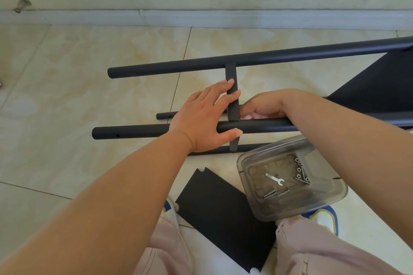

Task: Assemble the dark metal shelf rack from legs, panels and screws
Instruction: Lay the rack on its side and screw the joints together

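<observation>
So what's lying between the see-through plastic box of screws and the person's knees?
In the head view, a flat dark metal panel lies on the tiled floor there, beside the clear plastic box.

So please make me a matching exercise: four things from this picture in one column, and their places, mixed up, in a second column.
Things:
1. wrench
2. loose panel
3. left hand
4. door stopper

Places:
A. at the foot of the wall, far left
B. inside the clear box
C. on the near leg and the crossbar
D. flat on the floor between the knees

Pairs: 1-B, 2-D, 3-C, 4-A
</observation>
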